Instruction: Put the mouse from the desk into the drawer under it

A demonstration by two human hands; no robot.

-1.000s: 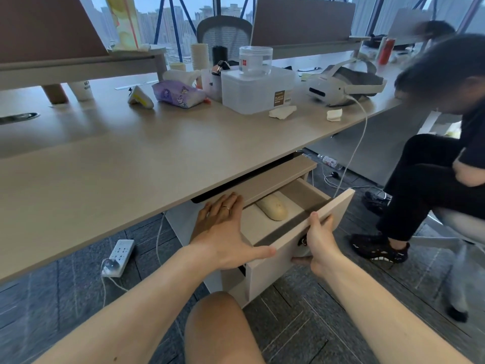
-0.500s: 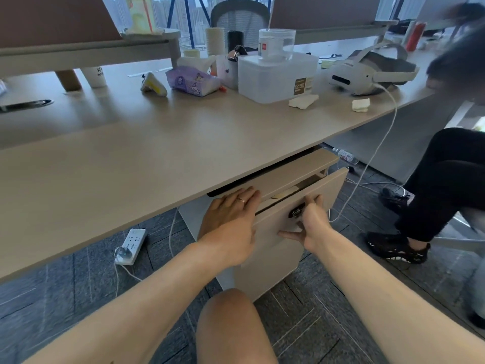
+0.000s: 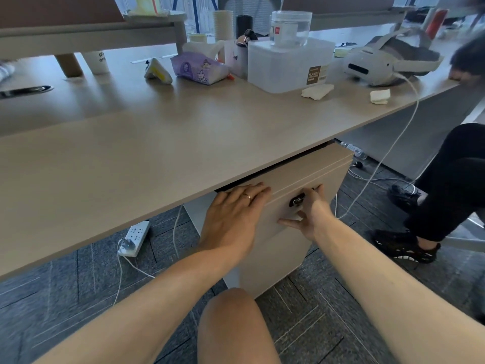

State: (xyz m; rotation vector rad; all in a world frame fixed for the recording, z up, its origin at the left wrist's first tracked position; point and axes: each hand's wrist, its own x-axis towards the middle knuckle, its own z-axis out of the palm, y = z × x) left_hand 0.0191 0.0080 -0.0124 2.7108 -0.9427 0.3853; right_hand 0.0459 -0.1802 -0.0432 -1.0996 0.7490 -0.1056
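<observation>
The drawer (image 3: 325, 179) of the light wood cabinet under the desk (image 3: 157, 153) is pushed in, its front flush with the cabinet. The mouse is hidden inside it. My left hand (image 3: 233, 214) lies flat, fingers spread, on the cabinet's top left corner at the drawer's edge. My right hand (image 3: 309, 214) presses against the drawer front, fingers spread, just beside the dark lock (image 3: 296, 200). Neither hand holds anything.
On the desk stand a white plastic box (image 3: 288, 64) with a clear jar on it, a purple tissue pack (image 3: 199, 68), a white headset (image 3: 388, 61) with a cable hanging down, and crumpled tissues. A power strip (image 3: 133, 237) lies on the carpet. A seated person's legs (image 3: 451, 179) are at the right.
The drawer, open with the mouse lying in it a second ago, has been pushed shut by both hands. The mouse is no longer visible.
</observation>
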